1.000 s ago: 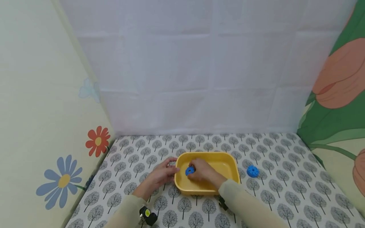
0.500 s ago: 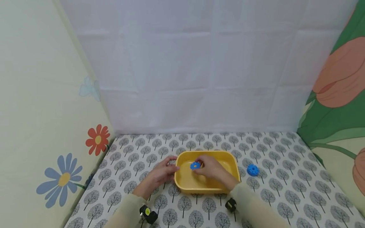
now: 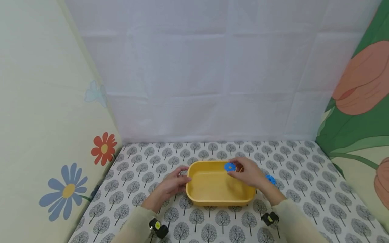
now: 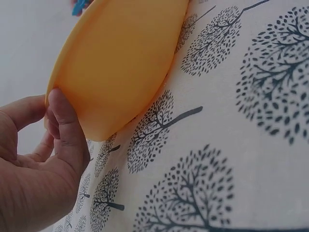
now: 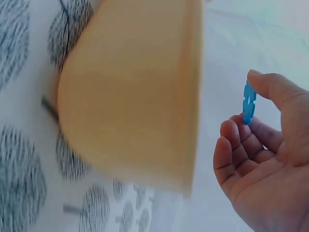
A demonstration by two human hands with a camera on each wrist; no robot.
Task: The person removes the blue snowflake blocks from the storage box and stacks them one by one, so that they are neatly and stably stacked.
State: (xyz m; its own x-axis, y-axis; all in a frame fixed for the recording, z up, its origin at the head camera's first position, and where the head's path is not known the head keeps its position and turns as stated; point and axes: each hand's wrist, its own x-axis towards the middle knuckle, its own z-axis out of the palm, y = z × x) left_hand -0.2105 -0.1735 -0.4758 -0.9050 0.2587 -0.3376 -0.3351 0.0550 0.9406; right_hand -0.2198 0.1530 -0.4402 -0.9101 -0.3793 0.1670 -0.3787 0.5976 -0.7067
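Observation:
A yellow plastic tub [image 3: 218,203] sits on the table. At its left end my left hand [image 3: 172,184] grips the rim, thumb and fingers pinching the edge in the left wrist view. My right hand [image 3: 247,170] is raised over the tub's right end and pinches a blue notched disc [image 3: 229,167] between thumb and fingertips. The right wrist view shows this thin disc [image 5: 248,103] edge-on, apart from the tub wall [image 5: 130,96]. Inside the tub, the visible floor is bare yellow plastic.
More blue notched discs [image 3: 270,179] lie on the table right of the tub, partly hidden behind my right wrist. A cloth printed with grey trees [image 3: 197,219] covers the table. A white sheet [image 3: 194,84] hangs at the back, with flower-printed walls at both sides.
My right hand has lifted the blue disc from the tub's floor and carried it right, up to the tub's right end. My left hand has stayed at the rim.

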